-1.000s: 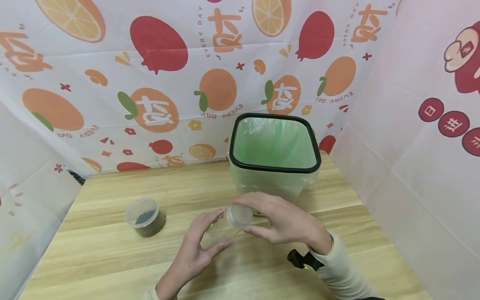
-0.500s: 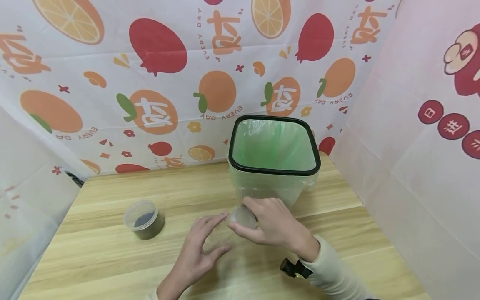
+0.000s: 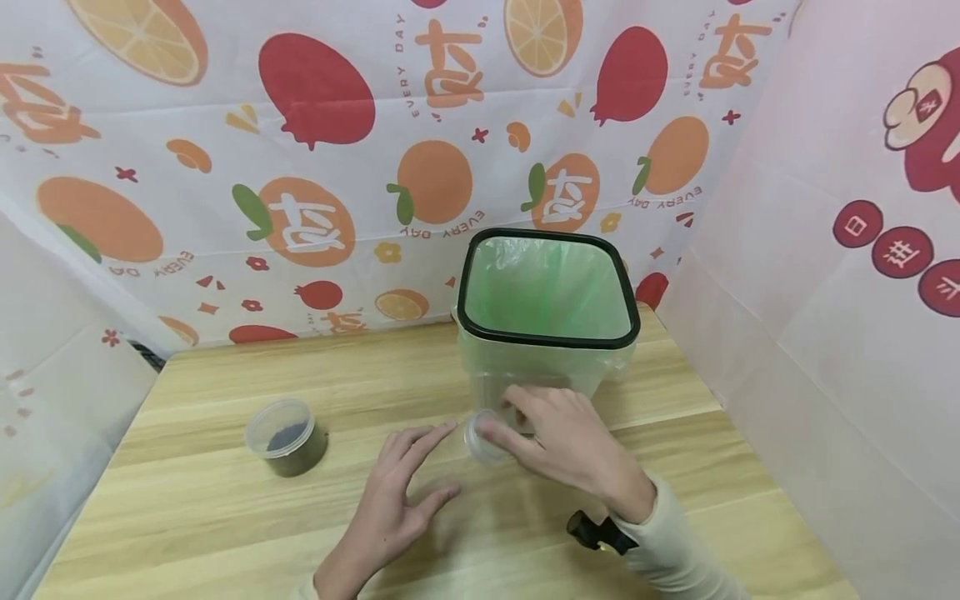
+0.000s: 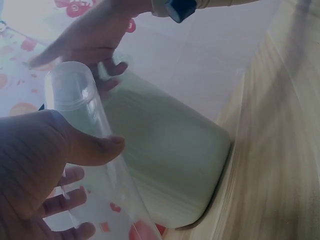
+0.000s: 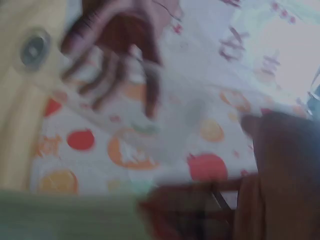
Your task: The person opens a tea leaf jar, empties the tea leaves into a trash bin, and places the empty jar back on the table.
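My left hand point(image 3: 390, 500) holds a tall clear plastic bottle point(image 4: 112, 185), thumb and fingers curled around its side. The bottle is almost invisible in the head view, where mainly its translucent round cap point(image 3: 483, 437) shows. In the left wrist view the cap point(image 4: 70, 87) sits on the bottle's narrower top. My right hand point(image 3: 573, 442) is close beside the cap, its thumb overlapping it in the head view. Its thumb and fingers stand apart on either side of the blurred cap in the right wrist view, with the left hand point(image 5: 120, 40) beyond.
A bin point(image 3: 547, 342) with a black rim and a pale green liner stands just behind the right hand. To the left on the wooden table point(image 3: 187, 517) is a clear round tub point(image 3: 288, 437) with dark contents. Printed cloth point(image 3: 360, 150) covers the walls behind.
My right hand has turned about the cap and its fingers have spread off it, after gripping it half a second ago. The left hand has stayed in place on the bottle.
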The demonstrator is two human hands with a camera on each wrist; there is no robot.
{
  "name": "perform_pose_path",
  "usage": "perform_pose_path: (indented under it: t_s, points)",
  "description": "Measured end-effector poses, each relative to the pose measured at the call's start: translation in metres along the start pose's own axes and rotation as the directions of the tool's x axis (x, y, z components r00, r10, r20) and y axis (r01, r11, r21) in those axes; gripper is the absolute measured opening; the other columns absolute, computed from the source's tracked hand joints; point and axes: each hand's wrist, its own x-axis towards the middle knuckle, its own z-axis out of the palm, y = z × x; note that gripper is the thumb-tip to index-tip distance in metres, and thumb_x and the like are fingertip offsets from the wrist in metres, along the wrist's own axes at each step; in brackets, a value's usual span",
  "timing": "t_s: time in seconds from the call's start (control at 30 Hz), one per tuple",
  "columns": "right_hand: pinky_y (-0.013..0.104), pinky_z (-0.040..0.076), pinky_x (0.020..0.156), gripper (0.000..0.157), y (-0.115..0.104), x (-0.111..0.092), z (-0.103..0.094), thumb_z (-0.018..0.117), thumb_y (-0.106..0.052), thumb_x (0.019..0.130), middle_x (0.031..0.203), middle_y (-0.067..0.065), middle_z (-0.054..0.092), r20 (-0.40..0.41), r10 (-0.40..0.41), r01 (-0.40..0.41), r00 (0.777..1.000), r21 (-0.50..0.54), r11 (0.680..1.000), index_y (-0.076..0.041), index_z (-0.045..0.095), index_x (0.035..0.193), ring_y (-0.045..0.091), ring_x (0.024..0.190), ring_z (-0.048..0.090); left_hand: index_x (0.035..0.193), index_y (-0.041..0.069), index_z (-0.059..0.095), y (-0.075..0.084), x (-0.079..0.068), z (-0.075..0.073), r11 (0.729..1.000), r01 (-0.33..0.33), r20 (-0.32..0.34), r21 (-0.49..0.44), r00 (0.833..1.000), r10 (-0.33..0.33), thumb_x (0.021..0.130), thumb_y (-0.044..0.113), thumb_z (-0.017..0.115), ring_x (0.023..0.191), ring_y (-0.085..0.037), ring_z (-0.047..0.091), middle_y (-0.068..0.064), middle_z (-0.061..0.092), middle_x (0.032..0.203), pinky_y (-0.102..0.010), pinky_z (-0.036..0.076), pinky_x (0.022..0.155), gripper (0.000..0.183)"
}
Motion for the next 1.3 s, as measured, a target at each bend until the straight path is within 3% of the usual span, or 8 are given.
perform_pose_path:
  t_s: [0.03,0.13,0.23,0.33,0.57,0.83,0.97,1.3]
  points:
    - [0.023,0.052,0.063,0.038,0.003,-0.001,-0.003,0.063,-0.059,0.094,0.085,-0.015,0.065,0.002,-0.079,0.079,0.997,0.017,0.997,-0.023,0.07,0.1,0.002,0.073,0.063,0.144,0.022,0.057,0.0,0.001,0.0,1.0,0.001,-0.001,-0.002,1.0,-0.001,0.061,0.005,0.095,0.11,-0.012,0.054,0.005,0.065,0.125,-0.031,0.052,0.086,0.093]
    - [0.026,0.057,0.089,0.063,0.008,-0.001,-0.01,0.073,-0.056,0.088,0.128,-0.01,0.064,0.049,-0.289,0.285,0.956,0.073,0.956,-0.021,0.058,0.138,0.005,0.11,0.065,0.145,0.024,0.056,-0.001,0.002,-0.001,1.0,0.012,0.008,-0.005,1.0,-0.012,0.061,0.005,0.095,0.11,-0.011,0.054,0.006,0.065,0.126,-0.031,0.052,0.085,0.094]
    - [0.028,0.055,0.101,0.067,0.011,-0.001,-0.012,0.078,-0.044,0.088,0.141,-0.004,0.057,0.098,-0.412,0.402,0.906,0.101,0.91,-0.02,0.053,0.144,0.009,0.123,0.061,0.146,0.025,0.055,-0.001,0.001,0.0,1.0,0.023,0.02,-0.01,1.0,-0.023,0.062,0.005,0.095,0.111,-0.011,0.055,0.005,0.066,0.127,-0.032,0.053,0.087,0.095]
    - [0.026,0.055,0.099,0.059,0.012,-0.001,-0.012,0.079,-0.033,0.089,0.138,-0.002,0.059,0.104,-0.449,0.439,0.887,0.107,0.892,-0.018,0.056,0.142,0.01,0.121,0.063,0.146,0.026,0.055,-0.002,0.0,0.0,0.999,0.033,0.032,-0.016,0.999,-0.032,0.062,0.005,0.095,0.112,-0.011,0.055,0.006,0.066,0.127,-0.033,0.054,0.088,0.095]
    - [0.009,0.046,0.069,0.049,0.01,0.001,-0.003,0.074,-0.039,0.092,0.109,-0.007,0.062,0.026,-0.39,0.387,0.92,0.085,0.918,-0.015,0.063,0.133,-0.001,0.079,0.056,0.145,0.022,0.056,-0.001,0.0,-0.001,1.0,0.028,0.034,-0.013,0.999,-0.027,0.063,0.005,0.095,0.111,-0.014,0.062,0.006,0.064,0.123,-0.04,0.058,0.087,0.092]
    - [0.01,0.036,0.054,0.039,0.002,0.002,0.015,0.063,-0.044,0.097,0.089,-0.01,0.063,-0.049,-0.264,0.263,0.963,-0.018,0.965,-0.019,0.065,0.126,-0.003,0.063,0.045,0.145,0.021,0.056,-0.003,0.001,0.001,0.998,-0.037,0.012,0.055,0.999,0.036,0.064,0.009,0.095,0.107,-0.019,0.065,-0.001,0.065,0.12,-0.043,0.059,0.084,0.091]
    - [0.008,0.028,0.048,0.037,-0.001,0.002,0.023,0.066,-0.042,0.094,0.082,-0.01,0.067,-0.127,-0.254,0.25,0.959,-0.046,0.967,-0.02,0.068,0.123,-0.005,0.054,0.039,0.145,0.016,0.055,-0.005,-0.001,0.003,0.997,-0.062,0.007,0.045,0.998,0.062,0.067,0.01,0.092,0.106,-0.021,0.064,-0.004,0.064,0.119,-0.043,0.059,0.085,0.086]
    - [0.007,0.028,0.047,0.02,-0.007,0.007,0.035,0.067,-0.031,0.088,0.079,-0.007,0.074,-0.283,-0.193,0.179,0.939,-0.075,0.981,-0.018,0.074,0.101,0.001,0.053,0.052,0.148,0.003,0.047,-0.005,-0.005,0.015,0.989,-0.13,-0.015,0.069,0.991,0.132,0.074,0.011,0.083,0.104,-0.019,0.057,-0.011,0.058,0.121,-0.033,0.055,0.082,0.082]
